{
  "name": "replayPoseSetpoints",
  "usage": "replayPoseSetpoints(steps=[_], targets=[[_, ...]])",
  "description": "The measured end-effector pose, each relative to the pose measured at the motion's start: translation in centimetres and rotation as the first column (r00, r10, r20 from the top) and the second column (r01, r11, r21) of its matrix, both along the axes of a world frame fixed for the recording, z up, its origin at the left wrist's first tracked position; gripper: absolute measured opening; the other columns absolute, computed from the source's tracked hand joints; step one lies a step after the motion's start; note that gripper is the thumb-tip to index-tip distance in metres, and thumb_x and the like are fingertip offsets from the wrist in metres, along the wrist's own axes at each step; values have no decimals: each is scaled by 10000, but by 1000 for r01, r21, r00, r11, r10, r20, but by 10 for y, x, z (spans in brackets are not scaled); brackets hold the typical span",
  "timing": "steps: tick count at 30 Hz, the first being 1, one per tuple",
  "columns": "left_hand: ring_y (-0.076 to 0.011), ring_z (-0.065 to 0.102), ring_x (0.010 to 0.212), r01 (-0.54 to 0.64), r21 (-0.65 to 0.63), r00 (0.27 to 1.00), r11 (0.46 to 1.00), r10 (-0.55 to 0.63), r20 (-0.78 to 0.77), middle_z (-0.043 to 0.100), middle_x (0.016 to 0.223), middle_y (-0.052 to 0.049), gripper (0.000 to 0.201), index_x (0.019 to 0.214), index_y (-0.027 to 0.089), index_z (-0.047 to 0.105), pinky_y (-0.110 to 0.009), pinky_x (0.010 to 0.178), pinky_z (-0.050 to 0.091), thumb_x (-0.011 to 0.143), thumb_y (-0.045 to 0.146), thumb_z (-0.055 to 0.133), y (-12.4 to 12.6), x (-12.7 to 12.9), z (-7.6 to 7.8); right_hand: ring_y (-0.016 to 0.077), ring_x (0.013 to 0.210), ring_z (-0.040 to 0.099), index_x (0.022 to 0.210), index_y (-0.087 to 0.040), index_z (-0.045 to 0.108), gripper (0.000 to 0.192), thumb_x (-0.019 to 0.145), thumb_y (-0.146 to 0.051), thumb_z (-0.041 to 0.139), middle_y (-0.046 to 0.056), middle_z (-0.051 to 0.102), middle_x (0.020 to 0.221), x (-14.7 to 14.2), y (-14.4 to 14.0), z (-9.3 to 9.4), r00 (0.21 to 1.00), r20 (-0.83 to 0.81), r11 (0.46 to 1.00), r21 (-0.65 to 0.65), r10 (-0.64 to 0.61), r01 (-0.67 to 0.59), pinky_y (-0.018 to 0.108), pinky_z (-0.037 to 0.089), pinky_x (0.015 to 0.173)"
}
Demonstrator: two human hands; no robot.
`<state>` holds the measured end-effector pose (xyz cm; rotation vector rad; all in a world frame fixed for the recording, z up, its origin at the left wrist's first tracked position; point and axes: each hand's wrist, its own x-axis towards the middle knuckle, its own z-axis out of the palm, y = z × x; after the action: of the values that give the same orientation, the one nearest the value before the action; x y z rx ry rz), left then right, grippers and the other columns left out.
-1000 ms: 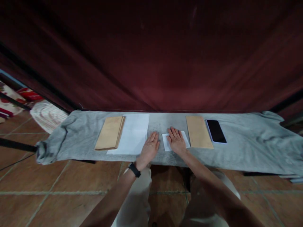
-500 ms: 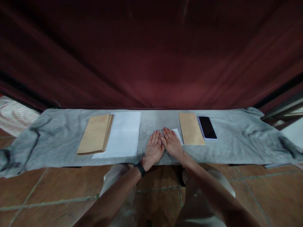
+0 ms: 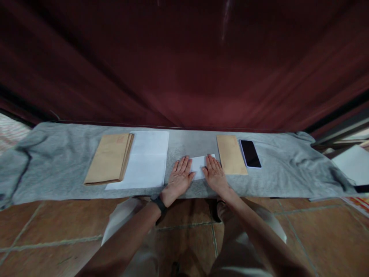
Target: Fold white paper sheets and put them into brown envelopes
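A small folded white paper (image 3: 199, 166) lies on the grey cloth (image 3: 57, 169) that covers a low bench. My left hand (image 3: 178, 179) rests flat on the paper's left end, fingers spread. My right hand (image 3: 215, 176) lies flat on its right end, fingers apart. Only the strip of paper between the two hands shows. A black band circles my left wrist.
A stack of brown envelopes (image 3: 108, 158) and white sheets (image 3: 144, 161) lie to the left. A single brown envelope (image 3: 230, 154) and a dark phone (image 3: 250, 153) lie to the right. A dark red curtain (image 3: 184, 65) hangs behind. Tiled floor is below.
My left hand moved onto the folded paper beside my right, then both slid apart toward its ends. The view shifted, so everything sits further left in frame.
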<state>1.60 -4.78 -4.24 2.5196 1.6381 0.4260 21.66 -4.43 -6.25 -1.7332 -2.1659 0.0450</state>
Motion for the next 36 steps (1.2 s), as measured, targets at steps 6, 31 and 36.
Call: replayPoseSetpoints(steps=[6,31,36], targets=[[-292,435,1477,10,-69,972,998,6,235,455,1586,-197,513,1489,94,477,-495,1211,383,1003,257,456,2,1,-1,301,1537,319,1590,-182,380,567,1066,-397,368,127,341,1657,-4,-13,12,997,34,993,-100,66,-62,572,215,1249],[-206,699,856,-205,-435,703,877,441,558,740,926,-58,696,1550,103,366,-348,861,544,868,84,508,46,2,20,242,1553,288,1625,-176,289,564,1094,-369,284,95,296,1677,-28,-6,21,988,44,987,-72,145,-142,510,207,1271],[-233,710,999,-256,-338,827,906,386,408,743,1128,-126,648,1549,108,379,-366,918,551,907,70,459,45,-1,26,267,1538,321,1591,-163,374,538,1085,-346,350,107,345,1654,-37,-6,16,987,79,989,-45,142,-138,519,216,1265]])
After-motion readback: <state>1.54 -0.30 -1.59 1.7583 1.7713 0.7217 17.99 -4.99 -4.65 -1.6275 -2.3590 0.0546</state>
